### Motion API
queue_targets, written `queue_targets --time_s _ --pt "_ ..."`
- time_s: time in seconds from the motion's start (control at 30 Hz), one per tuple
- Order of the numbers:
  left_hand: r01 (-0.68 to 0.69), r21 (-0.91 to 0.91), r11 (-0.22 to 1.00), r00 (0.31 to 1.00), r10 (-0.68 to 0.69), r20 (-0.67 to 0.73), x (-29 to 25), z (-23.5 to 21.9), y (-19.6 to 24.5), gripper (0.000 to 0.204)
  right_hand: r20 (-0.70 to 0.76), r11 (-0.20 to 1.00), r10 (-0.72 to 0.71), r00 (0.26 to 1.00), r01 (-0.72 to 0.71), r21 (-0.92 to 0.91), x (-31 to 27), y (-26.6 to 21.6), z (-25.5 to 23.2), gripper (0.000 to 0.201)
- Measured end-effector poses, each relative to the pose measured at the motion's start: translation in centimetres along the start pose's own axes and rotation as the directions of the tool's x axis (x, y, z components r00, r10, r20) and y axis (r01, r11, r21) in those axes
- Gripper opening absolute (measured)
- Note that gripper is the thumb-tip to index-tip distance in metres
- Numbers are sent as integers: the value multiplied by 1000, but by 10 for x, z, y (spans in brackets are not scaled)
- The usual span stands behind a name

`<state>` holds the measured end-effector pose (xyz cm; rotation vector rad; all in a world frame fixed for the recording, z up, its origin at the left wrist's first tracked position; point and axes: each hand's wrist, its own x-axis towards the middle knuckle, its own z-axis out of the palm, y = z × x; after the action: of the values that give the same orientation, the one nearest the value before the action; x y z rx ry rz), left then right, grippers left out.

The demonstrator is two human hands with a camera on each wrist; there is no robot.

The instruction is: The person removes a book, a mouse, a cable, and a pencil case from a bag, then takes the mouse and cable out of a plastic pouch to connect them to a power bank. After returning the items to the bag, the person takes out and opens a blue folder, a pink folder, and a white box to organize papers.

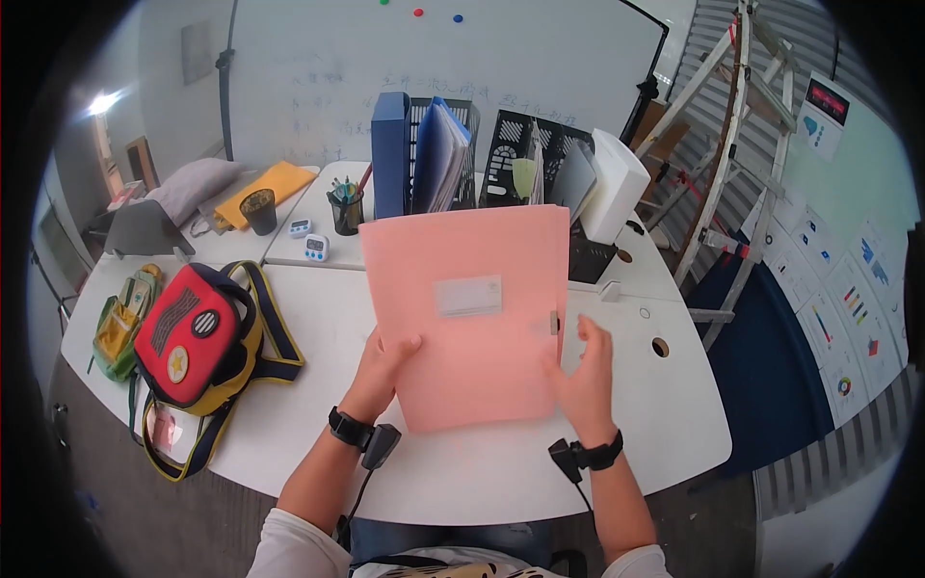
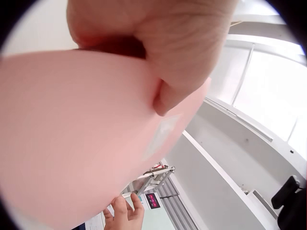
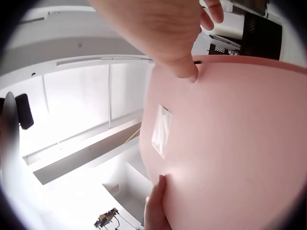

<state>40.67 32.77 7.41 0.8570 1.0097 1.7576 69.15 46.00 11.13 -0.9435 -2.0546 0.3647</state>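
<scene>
Upright over the table stands a pink file folder (image 1: 462,376) with a clear label pocket (image 1: 469,296) on its front. A small metal clasp (image 1: 554,323) sits at its right edge. My left hand (image 1: 378,371) grips the left edge, its thumb laid across the front and its other fingers hidden behind. At the right edge, my right hand (image 1: 590,380) touches the folder with the thumb tip just below the clasp, while its other fingers are spread off the edge. In the right wrist view that thumb (image 3: 187,69) presses on the pink cover.
A red backpack (image 1: 198,337) and a green bag (image 1: 123,328) lie at the left of the white table (image 1: 318,424). Behind the folder are a pen cup (image 1: 345,210), small timers (image 1: 316,248), a blue binder (image 1: 390,154) and black file racks (image 1: 503,159). A ladder (image 1: 718,183) stands at right.
</scene>
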Motion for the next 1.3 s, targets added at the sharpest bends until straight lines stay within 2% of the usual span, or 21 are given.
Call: queue_targets --time_s 0.1,0.17,0.2,0.27,0.4,0.47,0.5,0.57,0.6,0.67,0.7,0.77,0.9,0.97,1.0,1.07,1.1,1.17,1.2,1.27,1.3 --pt "6 -3 1000 1000 -6 -21 -4 -8 -4 71 99 997 40 994 -46 58 -5 -2 6 76" --pt "-55 -44 998 998 54 -18 -7 -5 -3 79 237 922 215 947 -277 269 -6 -3 8 73" --pt "-55 -45 997 998 54 -22 -8 -6 -3 79 241 923 213 947 -276 269 -9 -1 10 73" --pt "-46 -27 999 999 45 -26 -9 -6 -5 85 173 974 94 980 -126 186 -16 6 15 67" --pt "-79 -23 997 996 79 -36 -8 -8 -12 84 254 970 98 962 -149 192 -19 15 12 62" --pt "-66 -35 997 998 66 -26 -6 -12 -20 84 408 837 235 882 -397 377 -19 5 4 59" --pt "-67 -35 997 997 66 -27 -6 -11 -23 84 408 837 235 882 -397 376 -22 12 8 59" --pt "14 -9 1000 999 -14 -39 -6 -8 -30 79 300 793 159 941 -303 529 -33 34 21 58" --pt "16 -10 1000 999 -16 -41 -6 -7 -34 79 302 793 160 940 -304 528 -35 35 22 58" --pt "174 72 982 984 -176 18 -7 -4 -42 75 260 720 261 930 -367 589 -38 36 22 56" --pt "177 72 982 984 -179 18 -7 -1 -45 75 262 719 264 929 -370 588 -37 34 21 56" --pt "173 252 952 983 -185 23 -9 5 -51 74 179 669 342 923 -373 643 -37 27 19 59" --pt "116 263 958 987 -141 81 -5 3 -57 66 124 723 309 943 -318 614 -39 38 24 60" --pt "27 278 960 995 -51 81 -8 3 -56 64 181 659 328 927 -362 659 -40 25 21 59" --pt "31 279 960 995 -57 85 -9 2 -58 64 179 657 334 925 -365 659 -41 22 21 59" --pt "-1 246 969 1000 -1 7 -7 2 -60 60 171 688 327 929 -359 631 -41 17 19 56" --pt "-4 246 969 1000 1 11 -6 1 -59 60 166 689 327 930 -355 632 -40 14 15 56" --pt "79 221 972 996 -71 -45 -8 -1 -54 57 344 640 198 918 -387 664 -37 7 0 54" --pt "75 219 973 997 -66 -50 -7 -3 -56 57 348 642 191 918 -385 664 -33 7 -8 54" --pt "4 227 974 999 3 -34 -4 -6 -63 52 604 697 115 788 -498 517 -27 8 -33 46" --pt "-1 224 975 999 10 -36 -1 -8 -71 52 605 701 110 789 -493 515 -20 4 -48 46"
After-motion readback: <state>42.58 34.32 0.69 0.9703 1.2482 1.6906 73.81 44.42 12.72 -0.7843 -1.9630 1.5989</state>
